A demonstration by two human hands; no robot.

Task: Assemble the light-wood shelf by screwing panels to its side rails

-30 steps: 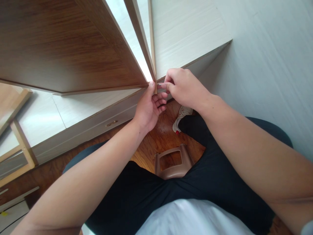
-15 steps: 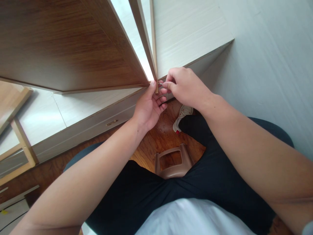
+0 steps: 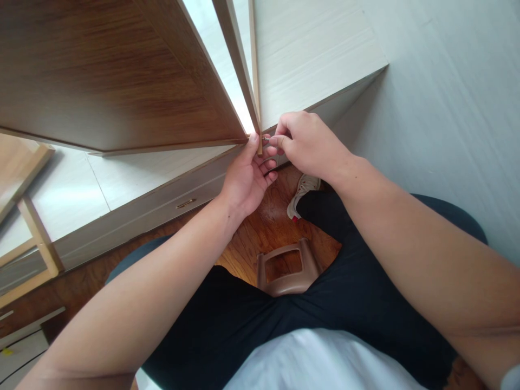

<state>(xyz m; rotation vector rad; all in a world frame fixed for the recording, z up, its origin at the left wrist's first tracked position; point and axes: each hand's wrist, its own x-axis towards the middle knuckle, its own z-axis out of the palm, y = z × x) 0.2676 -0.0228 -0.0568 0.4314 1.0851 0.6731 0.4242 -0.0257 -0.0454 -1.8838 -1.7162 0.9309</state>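
Both hands meet at the lower corner of a wooden door [image 3: 122, 76] — the left hand [image 3: 247, 176] cups the corner from below, thumb against its edge, while the right hand [image 3: 309, 143] pinches a small metal piece [image 3: 266, 141] just beside that edge. Behind is a pale cabinet [image 3: 309, 49]. Below, between dark-trousered legs, a brown stool [image 3: 286, 268] stands on the wood floor [image 3: 264, 227] — a shoe [image 3: 300, 192] near it.

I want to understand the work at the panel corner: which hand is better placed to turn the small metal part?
Probably the right hand: its fingertips pinch the small metal part, while the left hand braces the panel corner.
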